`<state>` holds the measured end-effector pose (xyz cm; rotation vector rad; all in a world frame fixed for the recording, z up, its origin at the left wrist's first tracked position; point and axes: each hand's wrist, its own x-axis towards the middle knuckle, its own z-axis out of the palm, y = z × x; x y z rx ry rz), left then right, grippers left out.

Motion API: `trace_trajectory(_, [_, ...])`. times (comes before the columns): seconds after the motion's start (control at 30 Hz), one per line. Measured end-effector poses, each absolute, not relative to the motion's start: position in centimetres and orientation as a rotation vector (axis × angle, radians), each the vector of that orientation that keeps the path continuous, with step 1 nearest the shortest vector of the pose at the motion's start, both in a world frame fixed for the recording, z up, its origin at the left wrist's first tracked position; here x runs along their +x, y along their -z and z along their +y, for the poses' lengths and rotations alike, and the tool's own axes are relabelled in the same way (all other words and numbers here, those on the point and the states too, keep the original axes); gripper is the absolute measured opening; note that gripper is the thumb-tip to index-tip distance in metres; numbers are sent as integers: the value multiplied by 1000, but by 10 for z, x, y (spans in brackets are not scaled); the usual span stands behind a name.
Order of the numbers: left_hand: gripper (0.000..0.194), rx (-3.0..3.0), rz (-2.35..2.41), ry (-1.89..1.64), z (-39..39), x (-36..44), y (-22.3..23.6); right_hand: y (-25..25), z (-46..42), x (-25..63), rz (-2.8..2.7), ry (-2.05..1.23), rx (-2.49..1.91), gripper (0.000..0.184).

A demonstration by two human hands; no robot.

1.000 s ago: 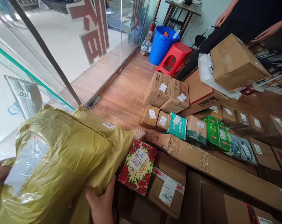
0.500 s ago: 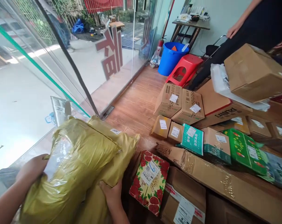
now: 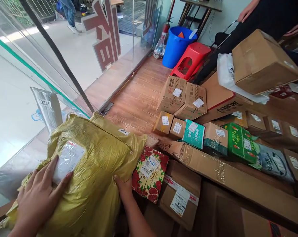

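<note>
A bulky yellow plastic parcel bag [image 3: 94,158] with a white label fills the lower left. My left hand [image 3: 40,194] lies on top of it, fingers spread flat beside the label. My right hand [image 3: 125,189] grips the bag's right side, thumb showing and the other fingers hidden. Behind it rests another yellow parcel bag [image 3: 136,140] with a small number tag. A red pomegranate box [image 3: 151,174] sits just right of my right hand, next to a brown carton [image 3: 180,194].
A glass door [image 3: 57,59] stands at the left, with a grey parcel bag [image 3: 49,107] by it. Rows of boxes, a long carton [image 3: 213,164], a red stool [image 3: 192,61] and a blue bin [image 3: 177,47] are to the right. Another person's hand [image 3: 247,13] is at upper right.
My left hand has shifted from the front bag's left edge onto its top and opened flat. The bag sits flatter now. My right hand stays at its side.
</note>
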<state>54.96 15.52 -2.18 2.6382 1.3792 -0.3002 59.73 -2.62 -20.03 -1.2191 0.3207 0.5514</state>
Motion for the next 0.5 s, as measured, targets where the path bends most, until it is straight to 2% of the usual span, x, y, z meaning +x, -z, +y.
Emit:
trace_trajectory(0.1, [93, 2644, 1404, 357, 157, 560, 21, 201, -26, 596, 322, -579, -1197, 61])
trace_trajectory(0.23, [87, 2677, 1444, 451, 151, 578, 18, 200, -18, 595, 400, -562, -1154, 58])
trace_trajectory(0.5, [80, 2696, 1342, 327, 129, 621, 12, 207, -17, 607, 444, -455, -1213, 58])
